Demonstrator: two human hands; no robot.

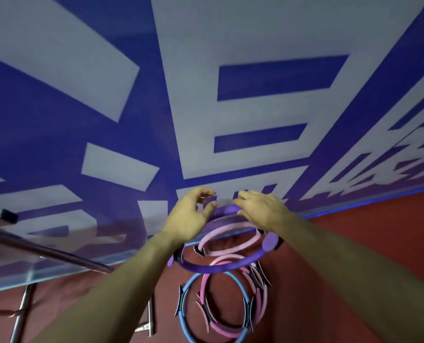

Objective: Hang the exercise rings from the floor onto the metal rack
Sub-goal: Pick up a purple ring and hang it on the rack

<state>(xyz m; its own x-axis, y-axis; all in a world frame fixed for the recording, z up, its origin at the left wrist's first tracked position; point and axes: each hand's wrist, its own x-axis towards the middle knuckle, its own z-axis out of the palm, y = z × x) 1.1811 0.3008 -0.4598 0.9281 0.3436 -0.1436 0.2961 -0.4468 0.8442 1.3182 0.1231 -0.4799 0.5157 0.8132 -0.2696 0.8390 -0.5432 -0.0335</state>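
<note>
low against the blue-and-white patterned wall (206, 95), both hands reach for the top arc of a purple ring (221, 268) lifted above the red floor (354, 243): the left hand (191, 216) curls loosely beside the rim with thumb and fingers apart, gripping nothing clearly, while the right hand (260, 209) has its fingers bent over the rim, touching it. a pale pink ring (230, 233) sits inside the purple one, and a blue ring (188, 325) and a pink ring (221, 328) lie on the floor below, with the metal rack (57, 253) off to the left.
</note>
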